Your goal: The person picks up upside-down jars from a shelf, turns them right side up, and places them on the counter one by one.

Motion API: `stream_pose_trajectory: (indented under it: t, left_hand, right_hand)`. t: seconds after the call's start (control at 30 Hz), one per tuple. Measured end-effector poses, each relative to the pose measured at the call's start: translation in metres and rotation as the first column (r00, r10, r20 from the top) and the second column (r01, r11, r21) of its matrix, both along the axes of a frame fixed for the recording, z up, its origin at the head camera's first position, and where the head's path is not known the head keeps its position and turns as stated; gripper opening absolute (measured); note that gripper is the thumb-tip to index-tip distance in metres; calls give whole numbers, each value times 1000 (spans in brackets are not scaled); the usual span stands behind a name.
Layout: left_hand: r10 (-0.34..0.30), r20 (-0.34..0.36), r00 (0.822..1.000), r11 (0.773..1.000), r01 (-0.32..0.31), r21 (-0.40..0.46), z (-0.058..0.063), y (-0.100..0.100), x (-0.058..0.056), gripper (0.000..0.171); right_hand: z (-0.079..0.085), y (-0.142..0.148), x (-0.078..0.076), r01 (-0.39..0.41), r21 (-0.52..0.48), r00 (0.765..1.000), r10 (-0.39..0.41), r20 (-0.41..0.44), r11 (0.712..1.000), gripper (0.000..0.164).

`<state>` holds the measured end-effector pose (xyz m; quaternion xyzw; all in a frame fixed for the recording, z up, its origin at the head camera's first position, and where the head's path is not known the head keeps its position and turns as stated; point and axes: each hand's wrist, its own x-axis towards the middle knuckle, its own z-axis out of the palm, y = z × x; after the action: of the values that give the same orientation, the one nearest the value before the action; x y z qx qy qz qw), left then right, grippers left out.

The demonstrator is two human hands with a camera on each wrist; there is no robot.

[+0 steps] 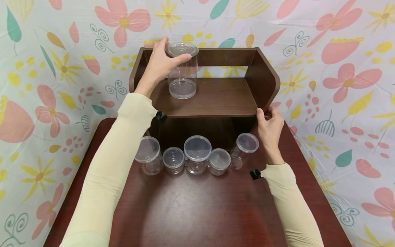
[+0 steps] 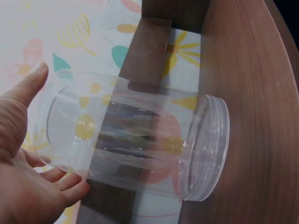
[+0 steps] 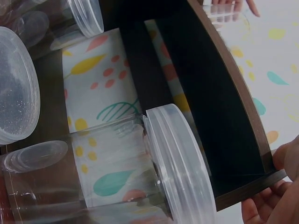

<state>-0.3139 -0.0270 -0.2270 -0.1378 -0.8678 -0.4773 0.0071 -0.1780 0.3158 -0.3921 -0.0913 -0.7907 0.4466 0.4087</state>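
Observation:
On the left of the brown shelf unit's (image 1: 222,97) upper board is a tall clear lidded jar (image 1: 182,76). My left hand (image 1: 160,61) holds it by the lid, thumb across the front and fingers on the far side. In the left wrist view the see-through jar (image 2: 140,140) has its base end close to the wooden board. My right hand (image 1: 271,130) grips the right edge of the shelf unit at the upper board's front corner. The right wrist view shows the thumb and curled fingers (image 3: 266,205) around that edge.
A row of clear lidded jars stands in front of the lower compartment, among them a wide one (image 1: 197,149), a short one (image 1: 173,159) and a tall one (image 1: 247,144) near my right hand. The dark red table (image 1: 197,212) extends towards me; a flowered cloth (image 1: 61,103) hangs behind.

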Motion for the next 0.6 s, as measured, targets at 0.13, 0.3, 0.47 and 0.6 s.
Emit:
stream_pose_trajectory:
  t: [0.13, 0.3, 0.47, 0.6]
  left_hand:
    - [-21, 8, 1000, 1000, 21, 9, -4, 0, -5, 113]
    - [-31, 7, 999, 999, 31, 23, -7, 2, -6, 114]
    - [-39, 3, 999, 999, 38, 35, -9, 2, -7, 115]
    - [-42, 1, 999, 998, 42, 49, -11, 2, -8, 114]
  right_hand:
    - [0, -1, 0, 4, 8, 1000, -4, -2, 1000, 24]
    - [0, -2, 0, 2, 9, 1000, -2, -9, 1000, 25]
    - [-1, -2, 0, 9, 12, 1000, -9, -3, 1000, 25]
    - [-1, -2, 0, 9, 11, 1000, -9, -2, 1000, 25]
